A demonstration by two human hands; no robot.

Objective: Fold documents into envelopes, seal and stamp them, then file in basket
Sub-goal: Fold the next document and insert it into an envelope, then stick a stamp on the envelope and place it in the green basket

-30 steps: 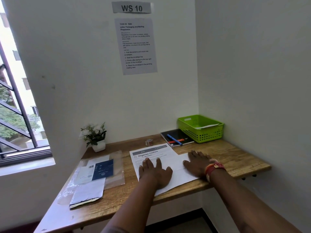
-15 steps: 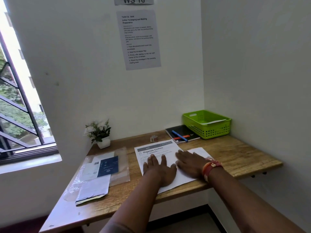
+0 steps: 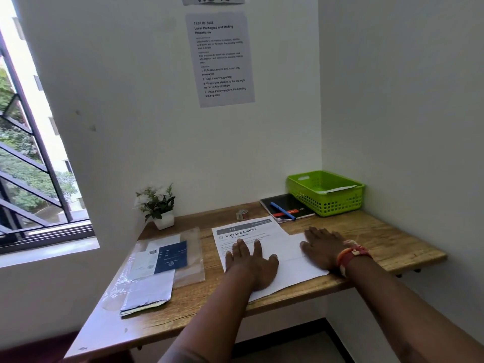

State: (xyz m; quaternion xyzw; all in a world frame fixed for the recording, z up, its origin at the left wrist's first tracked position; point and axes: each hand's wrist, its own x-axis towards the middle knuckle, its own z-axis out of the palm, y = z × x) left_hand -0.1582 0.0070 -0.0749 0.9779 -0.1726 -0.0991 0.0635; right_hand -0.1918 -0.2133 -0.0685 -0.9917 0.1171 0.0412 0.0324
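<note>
**Both hands flat on the paper, ready to fold**

The paper (image 3: 264, 247) lies on the wooden desk (image 3: 379, 239), right under both hands. The left hand (image 3: 252, 263) lies flat on it with its fingers (image 3: 242, 248) spread a little, holding nothing. The right hand (image 3: 320, 251) is flat too, fingers together and pointing left, on the blank part that looks folded over. It grips nothing either.

The printed top of the paper sticks out past the left fingertips, away from the person. A faint crease seems to run sideways between the two hands. I think the next move is another fold, and both hands are already touching the paper, so neither has to reach.

The envelopes (image 3: 162, 260) lie well to the left of the left hand. The green basket (image 3: 324, 195) sits far beyond the right fingers, in the corner.
</note>
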